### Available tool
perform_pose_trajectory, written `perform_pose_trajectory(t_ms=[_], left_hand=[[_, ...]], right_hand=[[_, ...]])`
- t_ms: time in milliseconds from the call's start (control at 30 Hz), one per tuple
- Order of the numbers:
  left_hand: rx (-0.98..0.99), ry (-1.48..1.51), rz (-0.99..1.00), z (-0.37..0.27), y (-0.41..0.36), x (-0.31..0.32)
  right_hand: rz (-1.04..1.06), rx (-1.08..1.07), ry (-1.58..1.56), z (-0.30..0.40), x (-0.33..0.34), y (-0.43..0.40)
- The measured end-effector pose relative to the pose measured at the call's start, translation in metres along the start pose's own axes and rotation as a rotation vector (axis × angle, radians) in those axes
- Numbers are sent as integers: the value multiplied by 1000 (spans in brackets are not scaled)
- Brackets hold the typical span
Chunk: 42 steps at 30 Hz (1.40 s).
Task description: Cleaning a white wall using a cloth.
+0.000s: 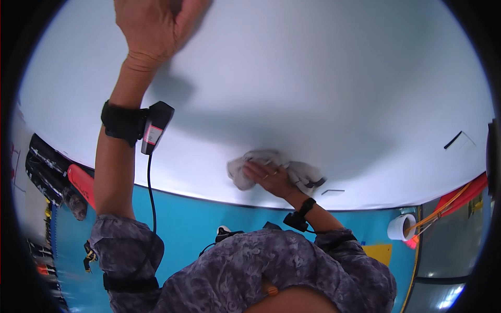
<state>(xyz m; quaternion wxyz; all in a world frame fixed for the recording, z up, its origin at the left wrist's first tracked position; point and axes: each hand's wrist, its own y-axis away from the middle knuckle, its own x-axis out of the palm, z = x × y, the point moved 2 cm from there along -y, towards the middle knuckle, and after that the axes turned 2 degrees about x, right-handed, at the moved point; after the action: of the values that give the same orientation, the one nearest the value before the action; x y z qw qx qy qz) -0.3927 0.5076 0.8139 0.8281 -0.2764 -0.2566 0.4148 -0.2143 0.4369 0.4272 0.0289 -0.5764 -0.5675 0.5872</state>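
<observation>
A large, smooth white surface [274,70] with a curved edge spreads before me. My right hand [274,180] presses a crumpled grey-and-white cloth [250,168] onto it near the close edge; hand and cloth look blurred. A ring is on one finger and a black strap [307,206] circles that wrist. My left hand [152,31] lies far forward on or just over the white surface, its fingers cut off by the top of the picture. On the left wrist a black strap [122,122] carries a black device [157,127], from which a cable runs along the arm.
Below is a blue floor [184,219]. A white bucket [399,227] stands at right, by orange cords [442,215] and a yellow sheet [379,253]. Black long bundles [47,164] and a red object [82,184] lie at left. Dark bracket-shaped marks [453,140] show on the white surface.
</observation>
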Motion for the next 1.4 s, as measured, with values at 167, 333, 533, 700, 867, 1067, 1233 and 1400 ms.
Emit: perform_pose_trajectory(t_ms=[167, 333, 533, 700, 867, 1067, 1233, 1400], left_hand=[[-34, 39, 25, 0, -1, -10], [-85, -27, 87, -1, -2, -12], [-109, -56, 95, -1, -2, -16], [-137, -22, 83, -2, -2, -19], [-179, 11, 109, -7, -3, -21], [-217, 26, 99, -10, 0, -19], [-323, 112, 123, -16, -5, -21], [-286, 41, 47, -19, -5, -20]], right_hand=[[29, -158, -20, -25, -33, -20], [-402, 60, 362, -113, -127, -76], [-901, 373, 226, -142, -181, -128], [-400, 74, 243, -61, -97, -109], [-79, -179, -130, -24, -56, -87], [-183, -200, 11, -62, -95, -91], [-323, 72, 303, -129, -178, -115], [-597, 285, 300, -144, -191, -131]])
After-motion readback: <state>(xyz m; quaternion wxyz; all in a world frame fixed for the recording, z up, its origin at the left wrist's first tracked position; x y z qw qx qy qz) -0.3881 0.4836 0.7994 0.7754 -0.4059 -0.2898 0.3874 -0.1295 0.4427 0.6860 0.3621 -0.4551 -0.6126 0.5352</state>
